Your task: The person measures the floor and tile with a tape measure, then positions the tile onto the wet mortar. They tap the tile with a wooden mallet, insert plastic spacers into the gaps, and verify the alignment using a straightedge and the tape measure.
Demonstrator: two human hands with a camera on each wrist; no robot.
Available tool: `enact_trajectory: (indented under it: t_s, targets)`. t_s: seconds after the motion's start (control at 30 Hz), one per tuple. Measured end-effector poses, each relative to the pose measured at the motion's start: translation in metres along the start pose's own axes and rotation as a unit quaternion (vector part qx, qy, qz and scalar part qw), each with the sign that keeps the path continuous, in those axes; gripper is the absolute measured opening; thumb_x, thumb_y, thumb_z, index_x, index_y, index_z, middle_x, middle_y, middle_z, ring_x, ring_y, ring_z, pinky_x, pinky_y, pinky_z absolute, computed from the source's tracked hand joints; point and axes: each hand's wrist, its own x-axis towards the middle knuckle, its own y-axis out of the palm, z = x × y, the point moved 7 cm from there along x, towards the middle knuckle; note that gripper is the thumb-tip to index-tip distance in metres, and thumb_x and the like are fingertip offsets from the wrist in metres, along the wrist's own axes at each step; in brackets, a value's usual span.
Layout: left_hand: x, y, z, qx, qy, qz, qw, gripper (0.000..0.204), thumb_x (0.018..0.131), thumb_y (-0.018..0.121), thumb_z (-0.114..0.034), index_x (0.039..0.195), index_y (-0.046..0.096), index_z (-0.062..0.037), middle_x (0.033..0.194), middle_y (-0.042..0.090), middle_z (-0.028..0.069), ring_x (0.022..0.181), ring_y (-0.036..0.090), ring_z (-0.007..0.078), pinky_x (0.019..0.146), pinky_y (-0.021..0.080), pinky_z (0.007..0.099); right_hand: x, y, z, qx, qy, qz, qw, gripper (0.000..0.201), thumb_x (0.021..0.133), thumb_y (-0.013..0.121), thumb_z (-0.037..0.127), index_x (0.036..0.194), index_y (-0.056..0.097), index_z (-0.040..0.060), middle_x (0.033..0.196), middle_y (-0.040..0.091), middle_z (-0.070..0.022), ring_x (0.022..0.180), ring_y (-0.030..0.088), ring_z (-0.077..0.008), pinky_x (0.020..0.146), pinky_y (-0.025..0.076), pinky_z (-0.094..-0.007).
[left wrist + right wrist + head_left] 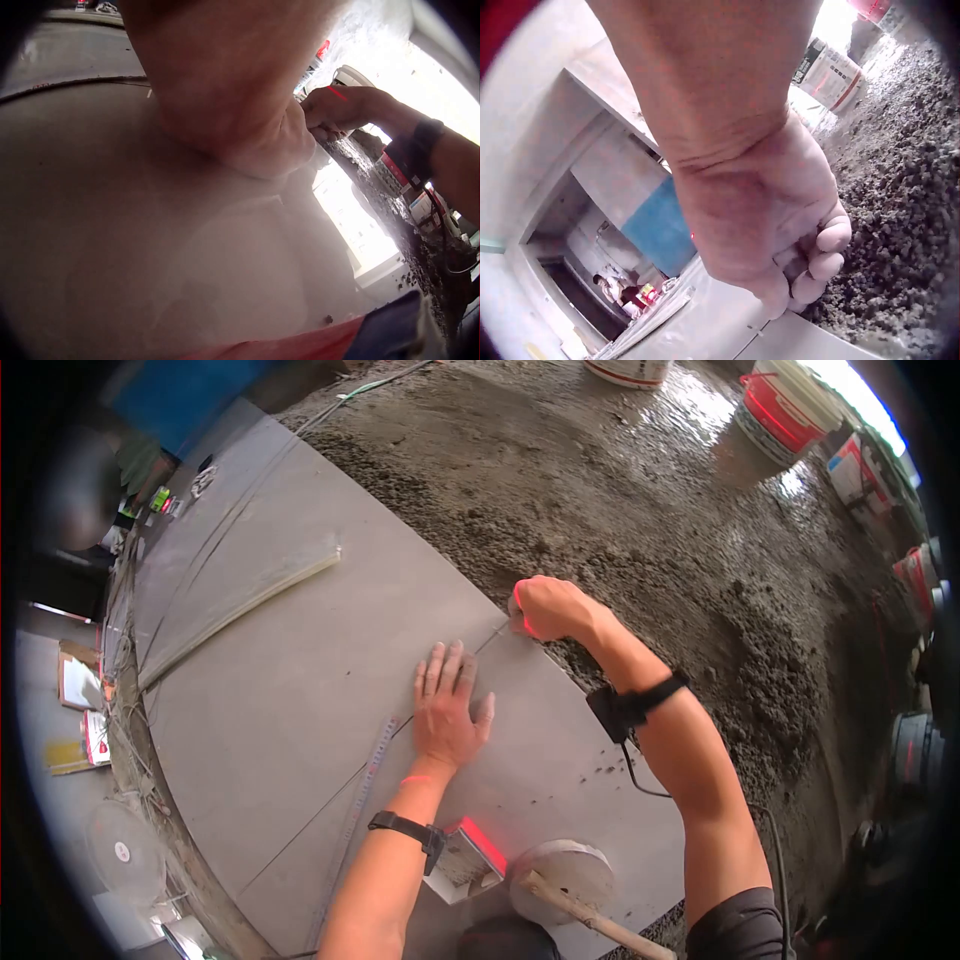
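Observation:
In the head view my left hand [448, 705] lies flat on the large grey tile surface [270, 690], fingers spread. A thin dark line [310, 825] crosses that surface, passes by the left hand and runs up toward my right hand [548, 608]. That hand is curled into a fist at the tile edge beside the wet mortar [640, 550]. Its bent fingers [825, 266] show in the right wrist view, with no object visible in them. A tape measure [365, 780] lies extended left of the left hand. Red laser light falls on the right hand and left wrist.
A red-and-white box [470, 860] and a mallet with a wooden handle [590, 920] sit near the body. A long pale strip [240, 615] lies across the tiles. Buckets [785, 410] stand beyond the mortar; a fan [122, 850] is at far left.

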Motion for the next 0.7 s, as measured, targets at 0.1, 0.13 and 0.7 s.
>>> enact_trajectory:
  t_s: [0.1, 0.13, 0.7]
  targets:
    - [0.003, -0.002, -0.002, 0.001, 0.0, -0.003, 1.0, 0.062, 0.09, 0.062, -0.03, 0.143, 0.051, -0.0004, 0.156, 0.043, 0.0193, 0.146, 0.035, 0.0415, 0.121, 0.024, 0.0555, -0.103, -0.036, 0.028, 0.075, 0.079, -0.165, 0.98, 0.022, 0.088, 0.065, 0.02, 0.077, 0.061, 0.0007, 0.077, 0.066, -0.0221, 0.077, 0.065, -0.0447, 0.067, 0.051, -0.0532]
    - [0.003, -0.001, -0.001, 0.002, 0.001, -0.008, 1.0, 0.061, 0.09, 0.062, -0.031, 0.143, 0.052, -0.0005, 0.156, 0.042, 0.0187, 0.146, 0.034, 0.0412, 0.122, 0.023, 0.0554, -0.152, -0.032, 0.035, 0.096, 0.099, -0.188, 0.973, 0.03, 0.09, 0.067, 0.024, 0.073, 0.057, 0.0016, 0.076, 0.063, -0.0208, 0.073, 0.063, -0.0445, 0.065, 0.05, -0.0542]
    - [0.0, -0.002, -0.002, 0.011, -0.01, -0.005, 1.0, 0.06, 0.093, 0.059, -0.035, 0.141, 0.055, 0.0, 0.157, 0.042, 0.0181, 0.148, 0.032, 0.04, 0.122, 0.022, 0.056, -0.402, 0.027, 0.114, 0.506, 0.438, -0.051, 0.741, 0.014, 0.088, 0.071, 0.013, 0.096, 0.074, 0.0018, 0.067, 0.066, 0.0, 0.055, 0.061, -0.0108, 0.05, 0.05, -0.0279]
